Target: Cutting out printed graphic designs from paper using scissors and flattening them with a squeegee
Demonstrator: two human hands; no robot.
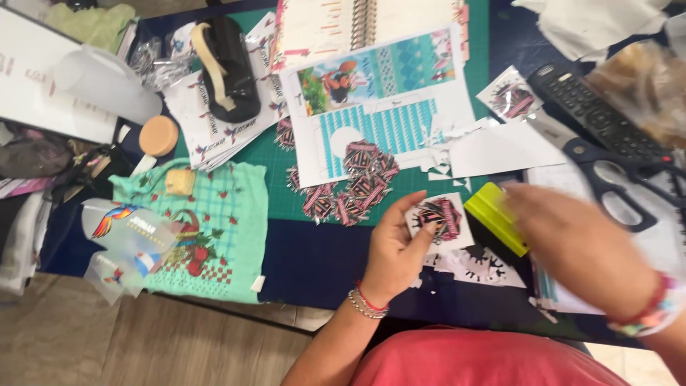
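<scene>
The left hand (400,246) pinched a small white square sheet printed with a pink-and-black sticker (438,218), held just above the dark blue worktop (314,261). The right hand (572,246), blurred, gripped a yellow-green plastic scraper (494,216) touching the sheet's right edge. Just beyond lay a pile of cut pink-and-black stickers (354,187) on a green cutting mat (275,179). To the right lay blue-handled scissors (607,175) and, farther off, a black remote control (597,114).
</scene>
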